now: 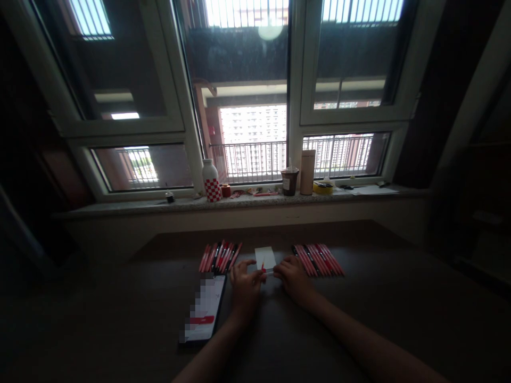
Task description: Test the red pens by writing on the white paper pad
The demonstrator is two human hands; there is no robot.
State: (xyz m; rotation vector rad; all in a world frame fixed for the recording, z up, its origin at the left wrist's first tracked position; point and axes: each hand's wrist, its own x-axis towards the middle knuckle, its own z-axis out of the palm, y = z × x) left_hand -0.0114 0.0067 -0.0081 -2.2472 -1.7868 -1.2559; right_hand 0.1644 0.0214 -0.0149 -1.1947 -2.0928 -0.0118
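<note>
Small red piece [263, 271] | left hand [244, 290]: pinching it | right hand [296, 279]: fingertips narrowed (grip unclear) | white card [264, 255] beyond

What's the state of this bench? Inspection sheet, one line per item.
Surface: dark table, dimly lit.
Job's things: slim red-and-clear item between the hands; pale card just beyond; left pen row and right pen row, mostly pink, some black.
Clutter: phone-like device lying beside the left forearm, screen partly pixelated.
Grip: left hand and right hand each appear to pinch an end of the slim item; fine contact too dark to read.
Cables: nothing seen.
Surroundings: windowsill bearing a checkered bottle, a cup and a tan container; window behind, buildings outside.
</note>
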